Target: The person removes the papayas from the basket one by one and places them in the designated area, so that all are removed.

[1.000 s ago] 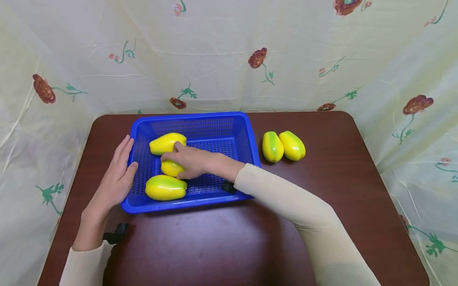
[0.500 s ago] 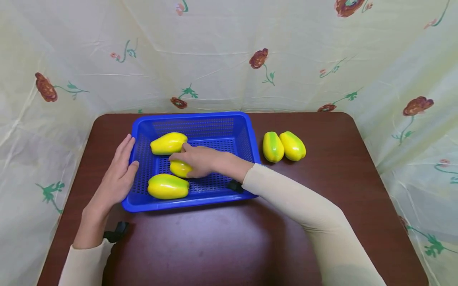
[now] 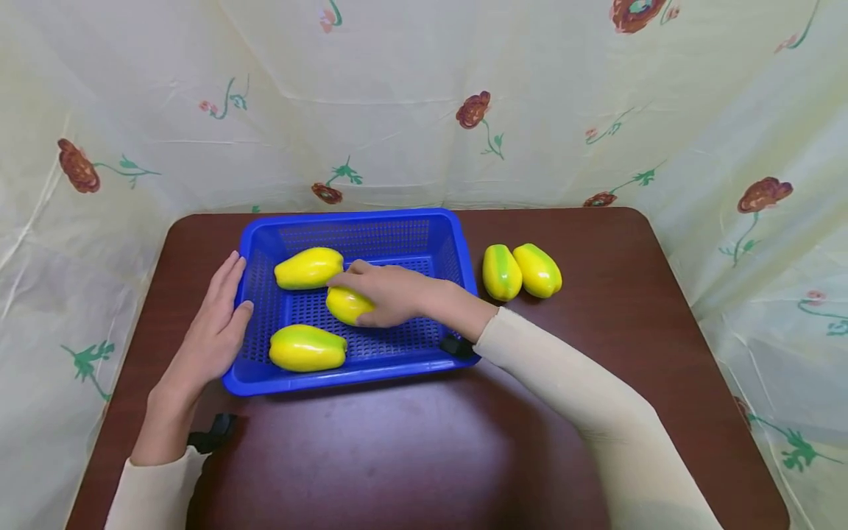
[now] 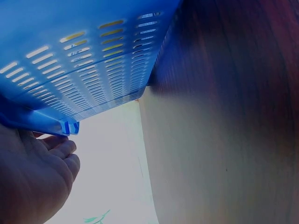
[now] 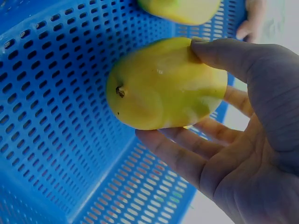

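My right hand [image 3: 391, 294] grips a yellow-green papaya [image 3: 347, 305] inside the blue perforated basket [image 3: 351, 379]. In the right wrist view, the thumb lies on one side of this papaya [image 5: 163, 84] and the fingers on the other, its stem end facing the camera. Two more papayas lie in the basket's left part: one behind [image 3: 308, 268] and one in front [image 3: 308, 348]. With fingers extended, my left hand [image 3: 215, 331] rests against the basket's left rim. The left wrist view has the left hand [image 4: 35, 172] at the rim, beside the slotted outer wall [image 4: 93, 60].
Two papayas, one green-striped [image 3: 502, 273] and one more yellow [image 3: 537, 271], lie side by side on the brown table [image 3: 397, 456] just right of the basket. A flowered cloth [image 3: 397, 96] hangs behind the table and along its sides.
My right hand has moved right with the papaya in its grip, away from the other two in the basket. The left hand stays at the rim.
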A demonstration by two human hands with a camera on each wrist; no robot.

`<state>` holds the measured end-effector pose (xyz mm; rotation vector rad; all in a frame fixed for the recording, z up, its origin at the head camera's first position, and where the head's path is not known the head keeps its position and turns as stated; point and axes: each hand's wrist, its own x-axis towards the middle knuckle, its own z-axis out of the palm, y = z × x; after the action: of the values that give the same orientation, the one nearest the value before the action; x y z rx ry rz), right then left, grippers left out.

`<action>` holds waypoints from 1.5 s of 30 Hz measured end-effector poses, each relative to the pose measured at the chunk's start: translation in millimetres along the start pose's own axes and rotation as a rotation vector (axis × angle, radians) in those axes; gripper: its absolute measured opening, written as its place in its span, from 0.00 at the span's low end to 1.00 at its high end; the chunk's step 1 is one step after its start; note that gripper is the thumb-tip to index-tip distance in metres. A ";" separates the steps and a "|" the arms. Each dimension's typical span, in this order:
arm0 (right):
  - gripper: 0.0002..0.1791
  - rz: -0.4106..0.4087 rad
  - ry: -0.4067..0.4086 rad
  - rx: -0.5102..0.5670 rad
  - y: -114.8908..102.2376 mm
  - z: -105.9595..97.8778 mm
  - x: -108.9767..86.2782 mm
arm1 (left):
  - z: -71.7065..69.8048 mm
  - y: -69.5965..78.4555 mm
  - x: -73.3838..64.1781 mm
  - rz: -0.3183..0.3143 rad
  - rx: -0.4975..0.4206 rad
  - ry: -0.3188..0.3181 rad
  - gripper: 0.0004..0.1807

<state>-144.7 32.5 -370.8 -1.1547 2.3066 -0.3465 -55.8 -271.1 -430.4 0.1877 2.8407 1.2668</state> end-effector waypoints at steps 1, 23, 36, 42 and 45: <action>0.39 -0.002 0.011 0.005 0.1 -0.3 -2.5 | -0.3 -0.2 -0.5 0.001 0.001 -0.001 0.38; 0.38 0.009 0.301 0.120 26.3 -3.2 -72.7 | 4.9 2.5 8.1 0.017 -0.028 -0.005 0.37; 0.39 -0.025 0.413 0.153 24.9 -5.6 -85.2 | 0.8 -2.9 -2.7 0.009 -0.040 0.002 0.37; 0.39 -0.021 0.496 0.178 28.6 -9.5 -101.2 | 1.9 -2.0 -2.8 0.010 -0.036 0.001 0.38; 0.40 -0.031 0.531 0.198 33.7 -10.5 -107.3 | 1.6 -1.6 -2.4 0.015 -0.034 0.003 0.38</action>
<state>-120.1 138.5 -340.2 -1.0946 2.6178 -0.9698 -53.5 -271.3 -432.7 0.2076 2.8233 1.3179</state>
